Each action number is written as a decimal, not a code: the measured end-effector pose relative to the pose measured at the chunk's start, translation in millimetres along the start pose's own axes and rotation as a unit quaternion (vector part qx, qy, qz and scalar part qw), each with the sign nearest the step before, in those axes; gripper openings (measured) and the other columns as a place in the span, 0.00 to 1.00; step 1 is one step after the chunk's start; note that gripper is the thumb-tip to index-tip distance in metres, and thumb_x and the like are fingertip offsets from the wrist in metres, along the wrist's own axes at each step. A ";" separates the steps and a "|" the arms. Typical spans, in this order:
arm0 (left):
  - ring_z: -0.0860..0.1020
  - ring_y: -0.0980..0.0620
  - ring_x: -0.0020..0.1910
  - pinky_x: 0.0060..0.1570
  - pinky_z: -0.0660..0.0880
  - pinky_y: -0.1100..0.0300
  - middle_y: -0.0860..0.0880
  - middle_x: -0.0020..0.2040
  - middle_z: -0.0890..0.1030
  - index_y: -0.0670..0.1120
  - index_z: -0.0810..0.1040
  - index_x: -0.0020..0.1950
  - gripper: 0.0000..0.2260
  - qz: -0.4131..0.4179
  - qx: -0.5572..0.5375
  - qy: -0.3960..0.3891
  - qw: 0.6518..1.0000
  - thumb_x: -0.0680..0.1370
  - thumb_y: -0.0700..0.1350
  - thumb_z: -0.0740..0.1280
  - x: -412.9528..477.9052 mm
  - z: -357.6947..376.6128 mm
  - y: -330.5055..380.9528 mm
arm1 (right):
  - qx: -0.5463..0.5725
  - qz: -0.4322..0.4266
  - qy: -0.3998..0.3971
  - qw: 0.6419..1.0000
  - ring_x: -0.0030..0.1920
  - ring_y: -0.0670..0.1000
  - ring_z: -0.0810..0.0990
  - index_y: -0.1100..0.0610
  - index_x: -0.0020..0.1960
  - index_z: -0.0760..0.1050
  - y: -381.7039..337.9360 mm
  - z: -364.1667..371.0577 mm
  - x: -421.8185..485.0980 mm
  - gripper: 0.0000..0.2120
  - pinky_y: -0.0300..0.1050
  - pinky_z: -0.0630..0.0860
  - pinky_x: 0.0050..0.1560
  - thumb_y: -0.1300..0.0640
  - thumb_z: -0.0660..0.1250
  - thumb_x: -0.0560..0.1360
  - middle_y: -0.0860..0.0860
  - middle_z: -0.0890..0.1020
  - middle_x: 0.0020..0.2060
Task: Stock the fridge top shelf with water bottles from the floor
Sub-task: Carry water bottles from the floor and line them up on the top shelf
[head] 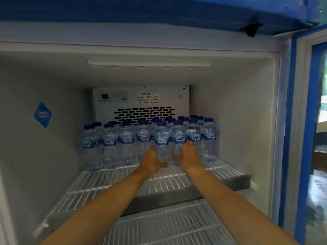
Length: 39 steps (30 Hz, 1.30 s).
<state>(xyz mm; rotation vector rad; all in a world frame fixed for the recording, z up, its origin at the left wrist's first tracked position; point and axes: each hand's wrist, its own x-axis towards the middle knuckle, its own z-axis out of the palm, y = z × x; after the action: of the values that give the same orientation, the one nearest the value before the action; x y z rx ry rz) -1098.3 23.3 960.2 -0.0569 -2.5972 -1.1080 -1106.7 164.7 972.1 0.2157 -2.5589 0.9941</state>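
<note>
Fridge shelf (123,177), rear bottles (182,119) half-hidden

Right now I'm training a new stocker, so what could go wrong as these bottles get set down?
1. Left hand and right hand hold the front bottles low, so they could tip.
2. Pushing them in may topple the packed back rows.
3. Bases can catch on the wire shelf.

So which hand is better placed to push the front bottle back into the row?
Probably the left hand: it cups the front bottle low; the right hand rests on its neighbour.
</note>
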 end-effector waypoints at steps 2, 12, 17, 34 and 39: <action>0.76 0.48 0.60 0.57 0.75 0.57 0.44 0.63 0.76 0.40 0.63 0.69 0.36 -0.006 0.038 -0.019 0.999 0.67 0.47 0.78 -1.8 -2.7 0.2 | -0.002 -0.011 0.001 1.000 0.54 0.58 0.79 0.64 0.64 0.67 1.4 0.8 0.8 0.23 0.50 0.78 0.52 0.57 0.70 0.74 0.58 0.76 0.56; 0.74 0.47 0.63 0.57 0.70 0.59 0.44 0.66 0.74 0.41 0.70 0.69 0.23 -0.093 0.234 -0.123 0.960 0.78 0.52 0.66 -65.6 -51.5 11.3 | -0.051 0.028 -0.155 0.986 0.48 0.53 0.78 0.59 0.55 0.72 -10.2 -32.2 -30.4 0.12 0.43 0.77 0.50 0.55 0.69 0.76 0.55 0.77 0.48; 0.78 0.46 0.54 0.52 0.72 0.58 0.44 0.55 0.80 0.41 0.79 0.58 0.14 -0.013 0.250 -0.074 0.965 0.77 0.48 0.67 -126.0 -87.6 15.9 | -0.064 -0.046 -0.168 0.983 0.41 0.53 0.76 0.61 0.43 0.72 -46.6 -45.8 -95.0 0.10 0.43 0.72 0.37 0.54 0.65 0.78 0.52 0.73 0.40; 0.77 0.43 0.57 0.57 0.70 0.55 0.42 0.57 0.78 0.43 0.73 0.63 0.17 -0.167 0.215 0.084 0.959 0.74 0.41 0.68 -585.0 -196.8 -239.0 | 0.126 -0.151 -0.275 0.941 0.68 0.55 0.71 0.54 0.73 0.61 -165.2 181.6 -512.2 0.35 0.51 0.71 0.64 0.41 0.68 0.73 0.54 0.72 0.69; 0.76 0.40 0.53 0.53 0.71 0.53 0.40 0.54 0.77 0.40 0.74 0.59 0.16 -0.337 0.130 0.121 0.925 0.72 0.37 0.68 -694.4 -169.1 -334.5 | 0.081 -0.140 -0.429 0.889 0.71 0.53 0.67 0.51 0.75 0.56 -150.7 277.1 -619.3 0.39 0.50 0.69 0.65 0.40 0.70 0.71 0.51 0.67 0.72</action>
<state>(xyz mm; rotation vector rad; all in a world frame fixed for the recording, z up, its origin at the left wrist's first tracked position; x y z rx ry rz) -446.2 -270.6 626.9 1.0326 -2.5520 -0.8599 -581.3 -131.4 626.7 1.2906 -3.0324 1.1681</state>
